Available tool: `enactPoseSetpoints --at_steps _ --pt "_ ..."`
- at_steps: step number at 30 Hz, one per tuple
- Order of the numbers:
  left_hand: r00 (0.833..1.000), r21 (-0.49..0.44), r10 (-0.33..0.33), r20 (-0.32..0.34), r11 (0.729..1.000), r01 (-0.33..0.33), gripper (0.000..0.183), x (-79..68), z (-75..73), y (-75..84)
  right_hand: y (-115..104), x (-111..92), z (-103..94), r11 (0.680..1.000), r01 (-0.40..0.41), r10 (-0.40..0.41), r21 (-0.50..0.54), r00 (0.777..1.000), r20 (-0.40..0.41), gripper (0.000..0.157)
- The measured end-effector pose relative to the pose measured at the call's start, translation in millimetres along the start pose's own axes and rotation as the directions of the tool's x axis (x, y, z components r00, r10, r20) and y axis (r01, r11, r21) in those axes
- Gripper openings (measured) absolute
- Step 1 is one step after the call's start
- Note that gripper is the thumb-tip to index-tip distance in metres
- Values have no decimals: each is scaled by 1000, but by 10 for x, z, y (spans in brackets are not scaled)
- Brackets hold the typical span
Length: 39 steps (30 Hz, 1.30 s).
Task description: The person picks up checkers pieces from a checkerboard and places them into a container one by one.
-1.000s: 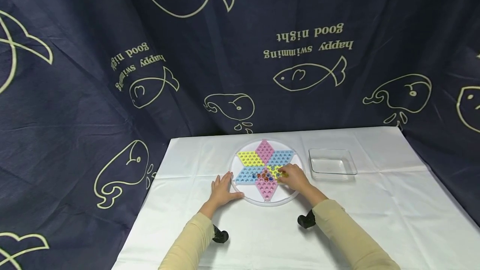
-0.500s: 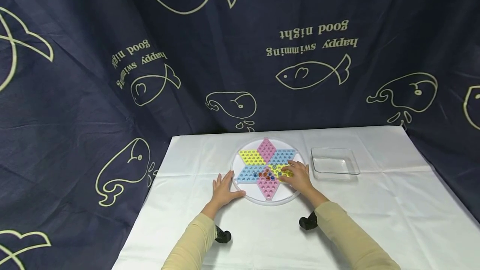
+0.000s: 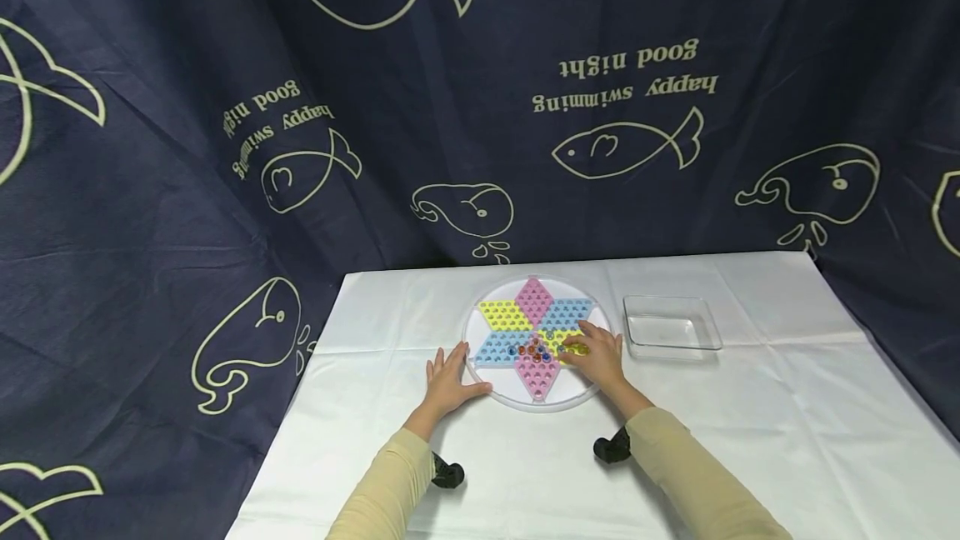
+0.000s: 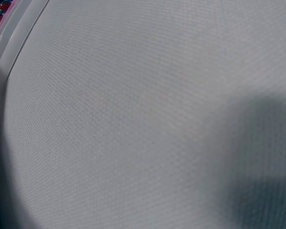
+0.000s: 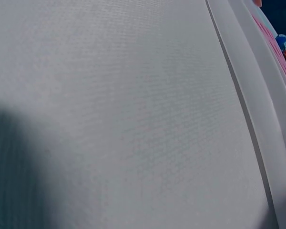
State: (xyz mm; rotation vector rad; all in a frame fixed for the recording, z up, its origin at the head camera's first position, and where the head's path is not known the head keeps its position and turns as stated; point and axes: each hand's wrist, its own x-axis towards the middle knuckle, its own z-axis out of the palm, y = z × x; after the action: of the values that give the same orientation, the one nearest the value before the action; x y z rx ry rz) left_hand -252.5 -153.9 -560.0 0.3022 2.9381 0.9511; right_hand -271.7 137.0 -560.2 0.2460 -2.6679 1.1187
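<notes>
A round white Chinese checkers board with a pink, yellow and blue star lies flat on the table. The left hand rests at the board's left rim, fingers straight and thumb spread along the edge. Over the right-hand yellow section is the right hand; its thumb and index finger close about a small marble, partly covered. Yellow marbles show below its fingers. Red marbles and blue marbles sit near the star's centre. Both wrist views show mostly white cloth and the board's rim.
A clear rectangular glass box stands to the right of the board. White cloth covers the table. A dark blue curtain with fish and whale drawings hangs behind it.
The right hand's upper finger has lifted and spread from the others since a second ago, and yellow marbles now show below it. The left hand stays at the rim.
</notes>
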Motion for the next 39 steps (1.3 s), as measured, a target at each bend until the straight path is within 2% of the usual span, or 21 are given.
enactPoseSetpoints --at_steps 16,26,35,39 --pt "1000 -2 5 -12 1000 -5 92 -21 -20 14 -41 5 17 1000 -21 21 1 1000 -7 24" --pt "1000 12 12 -12 1000 -12 92 -19 -15 27 -10 -6 8 999 10 -9 43 1000 -29 23" --pt "1000 13 17 -11 1000 -17 92 -10 -9 26 -156 109 -112 989 94 -86 115 994 -73 21" --pt "1000 20 15 -9 1000 -15 91 -18 -13 25 -220 137 -201 985 81 -76 150 996 -40 21"
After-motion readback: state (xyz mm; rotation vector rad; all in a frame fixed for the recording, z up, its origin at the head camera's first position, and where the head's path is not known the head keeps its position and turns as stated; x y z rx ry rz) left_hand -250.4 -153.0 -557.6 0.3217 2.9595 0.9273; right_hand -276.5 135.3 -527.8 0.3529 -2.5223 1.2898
